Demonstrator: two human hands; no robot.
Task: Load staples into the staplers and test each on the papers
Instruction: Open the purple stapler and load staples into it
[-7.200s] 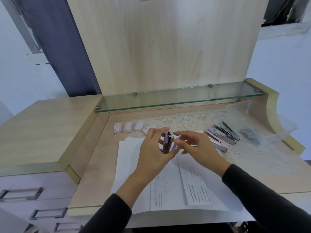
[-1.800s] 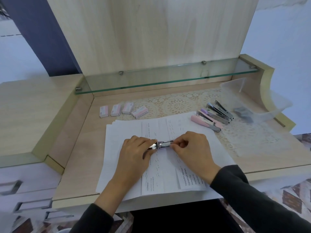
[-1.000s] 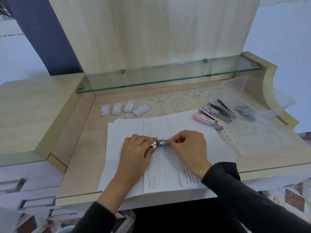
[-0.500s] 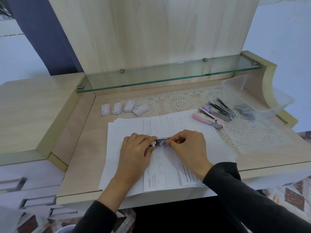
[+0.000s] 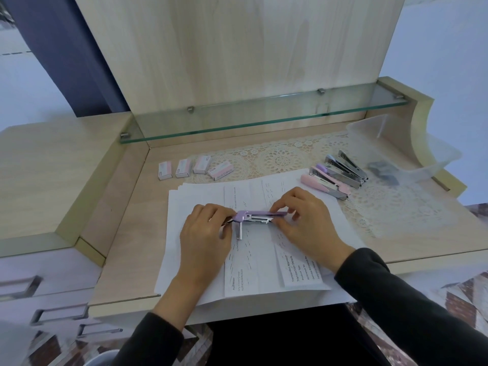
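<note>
A lilac stapler [image 5: 260, 216] lies sideways over the papers [image 5: 248, 257] in the middle of the desk. My left hand [image 5: 206, 239] pinches its hinge end, and my right hand [image 5: 306, 223] pinches its front end. Its lilac top sits a little above the metal staple channel, and a metal arm hangs down from the hinge. Several more staplers [image 5: 334, 175], pink and lilac, lie in a row at the right. Several small staple boxes [image 5: 195, 167] sit behind the papers at the left.
A clear plastic tub [image 5: 412, 143] holding a dark object stands at the far right on a lace mat [image 5: 390, 207]. A glass shelf [image 5: 264, 120] runs along the back panel. A raised cabinet top with drawers lies to the left.
Seven seconds ago I held the stapler upright above the papers. It came down flat, and in the last half second its lilac top has come into view over the metal channel.
</note>
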